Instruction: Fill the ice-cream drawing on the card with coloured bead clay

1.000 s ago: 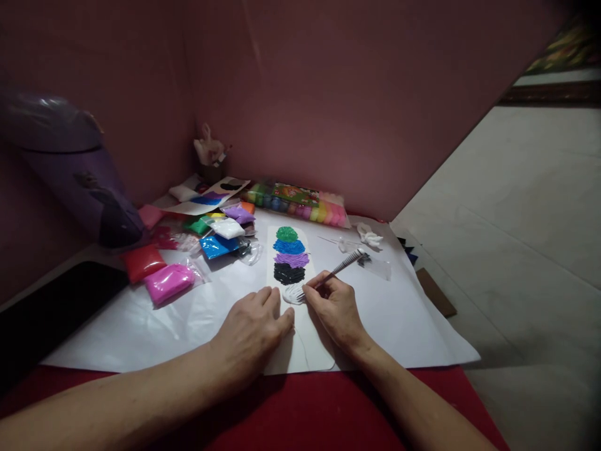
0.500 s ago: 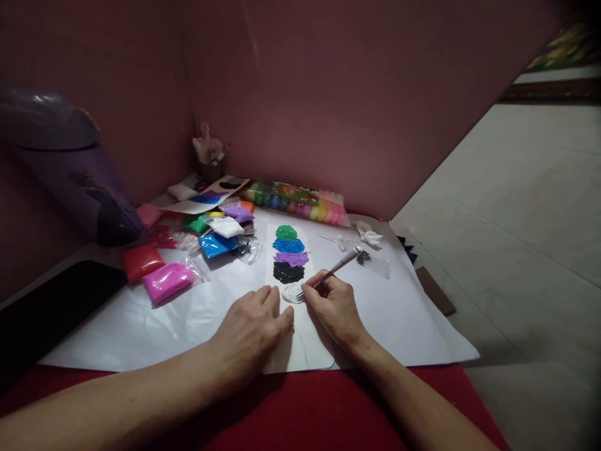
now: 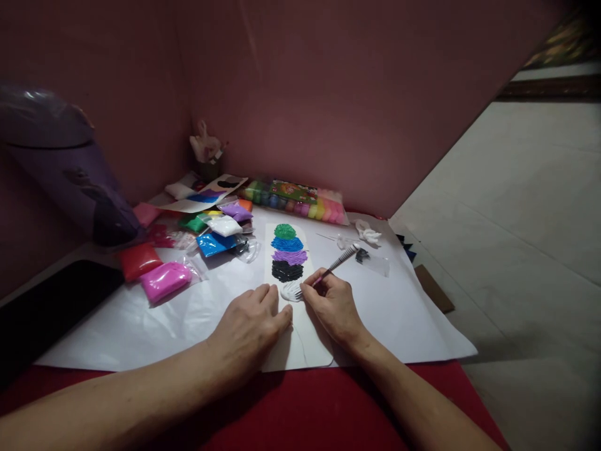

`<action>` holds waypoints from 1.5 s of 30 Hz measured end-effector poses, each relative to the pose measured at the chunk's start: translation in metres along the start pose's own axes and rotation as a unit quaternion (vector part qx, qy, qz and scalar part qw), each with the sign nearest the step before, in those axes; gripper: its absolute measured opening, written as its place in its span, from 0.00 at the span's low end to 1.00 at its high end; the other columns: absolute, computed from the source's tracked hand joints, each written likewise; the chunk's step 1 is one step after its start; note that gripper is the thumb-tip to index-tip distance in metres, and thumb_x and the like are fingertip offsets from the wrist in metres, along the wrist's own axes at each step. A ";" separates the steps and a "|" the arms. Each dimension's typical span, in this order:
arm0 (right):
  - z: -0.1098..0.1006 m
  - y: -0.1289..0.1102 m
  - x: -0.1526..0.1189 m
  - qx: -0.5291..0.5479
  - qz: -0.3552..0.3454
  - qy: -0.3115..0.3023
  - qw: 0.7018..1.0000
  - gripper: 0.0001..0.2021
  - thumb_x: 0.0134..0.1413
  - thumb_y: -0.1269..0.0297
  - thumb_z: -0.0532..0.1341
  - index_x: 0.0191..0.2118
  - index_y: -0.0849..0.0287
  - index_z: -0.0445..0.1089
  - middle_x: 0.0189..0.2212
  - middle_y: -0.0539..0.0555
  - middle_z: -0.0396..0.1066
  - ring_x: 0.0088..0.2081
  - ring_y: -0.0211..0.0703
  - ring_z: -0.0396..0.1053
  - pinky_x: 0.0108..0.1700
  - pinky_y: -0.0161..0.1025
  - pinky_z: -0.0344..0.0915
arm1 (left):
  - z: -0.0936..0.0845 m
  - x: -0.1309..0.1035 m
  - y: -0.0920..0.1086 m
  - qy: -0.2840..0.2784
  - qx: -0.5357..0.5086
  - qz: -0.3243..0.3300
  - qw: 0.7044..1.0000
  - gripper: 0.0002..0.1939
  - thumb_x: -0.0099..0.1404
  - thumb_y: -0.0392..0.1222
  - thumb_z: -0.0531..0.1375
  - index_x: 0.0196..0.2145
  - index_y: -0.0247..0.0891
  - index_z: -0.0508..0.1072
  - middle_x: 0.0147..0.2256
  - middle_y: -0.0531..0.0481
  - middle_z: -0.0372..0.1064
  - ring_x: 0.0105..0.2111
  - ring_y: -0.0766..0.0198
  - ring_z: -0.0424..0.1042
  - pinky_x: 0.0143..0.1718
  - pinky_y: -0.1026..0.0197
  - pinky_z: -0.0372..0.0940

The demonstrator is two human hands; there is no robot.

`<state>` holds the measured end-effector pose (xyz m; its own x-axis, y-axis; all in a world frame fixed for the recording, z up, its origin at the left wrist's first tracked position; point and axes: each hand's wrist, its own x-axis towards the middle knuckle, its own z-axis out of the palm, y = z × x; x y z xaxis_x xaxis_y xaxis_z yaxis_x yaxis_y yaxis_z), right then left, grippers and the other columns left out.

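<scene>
My right hand [image 3: 334,305] pinches a thin modelling tool [image 3: 342,257] with a striped handle, like a pen. Its tip, mostly hidden by my fingers, is at the right edge of a grooved white clay patch [image 3: 291,291]. That patch lies on a pale card [image 3: 300,344], below textured black [image 3: 287,271], purple [image 3: 290,257], blue [image 3: 287,243] and green [image 3: 285,231] clay patches. Resting on the card's left side is my left hand [image 3: 251,322], fingers laid down and thumb apart, holding nothing.
Bagged clay, including a pink packet [image 3: 165,283] and a blue packet [image 3: 216,245], lies to the left. A long pack of coloured clay [image 3: 300,199] is near the wall. White clay scraps [image 3: 367,232] sit at the right. A black object [image 3: 66,307] and a purple container [image 3: 70,175] stand left.
The view has shifted a little, so everything sits slightly further left. Both hands stay in nearly the same place on the card, with the tool still at the white clay.
</scene>
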<state>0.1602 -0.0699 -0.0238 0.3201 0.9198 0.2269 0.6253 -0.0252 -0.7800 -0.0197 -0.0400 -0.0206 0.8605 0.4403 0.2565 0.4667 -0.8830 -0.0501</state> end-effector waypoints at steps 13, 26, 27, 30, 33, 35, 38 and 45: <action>-0.001 0.001 0.000 -0.013 -0.020 -0.003 1.000 0.05 0.51 0.66 0.58 0.26 0.58 0.68 0.24 0.50 0.72 0.26 0.39 0.66 0.30 0.34 0.59 | 0.000 0.001 0.000 0.004 0.006 -0.002 1.000 0.11 0.67 0.35 0.53 0.42 0.38 0.74 0.37 0.41 0.69 0.37 0.51 0.70 0.33 0.51 0.69; -0.002 0.000 0.000 -0.024 -0.019 -0.004 1.000 0.06 0.50 0.67 0.57 0.25 0.58 0.67 0.21 0.50 0.69 0.24 0.38 0.63 0.28 0.34 0.58 | -0.002 -0.001 0.001 0.002 0.011 0.002 1.000 0.10 0.67 0.34 0.53 0.42 0.36 0.74 0.37 0.40 0.69 0.37 0.52 0.69 0.33 0.52 0.68; -0.002 0.000 0.000 -0.024 -0.019 -0.005 1.000 0.06 0.50 0.68 0.57 0.25 0.58 0.67 0.21 0.50 0.69 0.24 0.38 0.63 0.29 0.34 0.59 | -0.002 -0.001 0.001 0.001 0.011 0.001 1.000 0.11 0.67 0.33 0.53 0.42 0.37 0.74 0.37 0.40 0.69 0.38 0.52 0.69 0.33 0.52 0.68; -0.003 -0.002 -0.001 -0.024 -0.016 -0.008 1.000 0.05 0.50 0.68 0.58 0.25 0.58 0.67 0.21 0.50 0.69 0.24 0.38 0.63 0.30 0.35 0.60 | -0.003 0.000 0.001 0.000 0.014 0.000 1.000 0.11 0.67 0.33 0.53 0.42 0.37 0.74 0.38 0.40 0.69 0.38 0.52 0.69 0.34 0.52 0.68; -0.003 -0.004 -0.001 -0.027 -0.011 -0.010 1.000 0.05 0.50 0.67 0.57 0.25 0.58 0.67 0.21 0.50 0.68 0.24 0.38 0.63 0.30 0.35 0.59 | -0.003 0.001 0.001 -0.002 0.020 0.002 1.000 0.11 0.68 0.33 0.52 0.42 0.36 0.74 0.37 0.40 0.69 0.37 0.52 0.69 0.34 0.51 0.68; -0.003 -0.004 -0.001 -0.031 -0.008 -0.010 0.999 0.05 0.49 0.67 0.57 0.24 0.58 0.66 0.20 0.50 0.67 0.23 0.38 0.62 0.29 0.35 0.59 | -0.003 0.001 0.001 -0.004 0.021 0.002 1.000 0.11 0.68 0.34 0.52 0.42 0.36 0.74 0.38 0.40 0.69 0.37 0.52 0.69 0.34 0.51 0.69; -0.004 -0.004 -0.001 -0.031 -0.010 -0.007 0.999 0.06 0.49 0.67 0.57 0.24 0.58 0.67 0.20 0.50 0.68 0.23 0.38 0.62 0.29 0.35 0.59 | -0.002 0.001 0.001 -0.002 0.018 0.001 1.000 0.11 0.68 0.34 0.53 0.42 0.37 0.74 0.38 0.40 0.70 0.38 0.52 0.69 0.34 0.51 0.69; -0.003 -0.002 0.000 -0.025 -0.014 -0.006 1.000 0.05 0.49 0.68 0.57 0.25 0.59 0.67 0.20 0.51 0.69 0.23 0.38 0.64 0.29 0.35 0.60 | 0.000 0.000 0.000 0.014 0.017 0.008 1.000 0.10 0.67 0.33 0.53 0.42 0.36 0.74 0.38 0.39 0.70 0.38 0.52 0.69 0.35 0.51 0.69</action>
<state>0.1608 -0.0711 -0.0204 0.2935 0.9253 0.2403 0.6684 -0.0189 -0.7436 -0.0197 -0.0404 -0.0205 0.8626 0.4203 0.2816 0.4593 -0.8840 -0.0873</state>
